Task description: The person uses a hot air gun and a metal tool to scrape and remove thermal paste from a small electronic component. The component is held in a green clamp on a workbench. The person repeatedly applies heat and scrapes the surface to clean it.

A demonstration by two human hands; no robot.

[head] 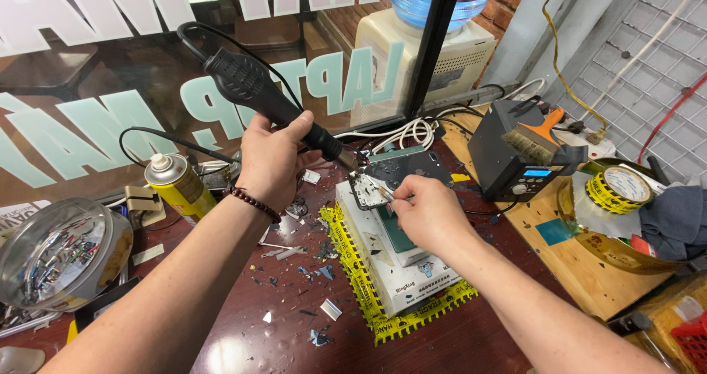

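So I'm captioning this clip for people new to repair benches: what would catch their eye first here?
First, the black hot-air gun, gripped in the left hand at centre and angled down at a small circuit board. The right hand works at that board with tweezers, above a white block on yellow tape. Next, the yellow spray can at left, and debris scattered over the dark red table.

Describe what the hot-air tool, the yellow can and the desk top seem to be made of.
Hot-air tool: matte black plastic body, apparently; metal nozzle. Yellow can: likely painted metal, glossy, with a white plastic cap. Desk top: dark reddish polished wood or laminate, showing reflections.
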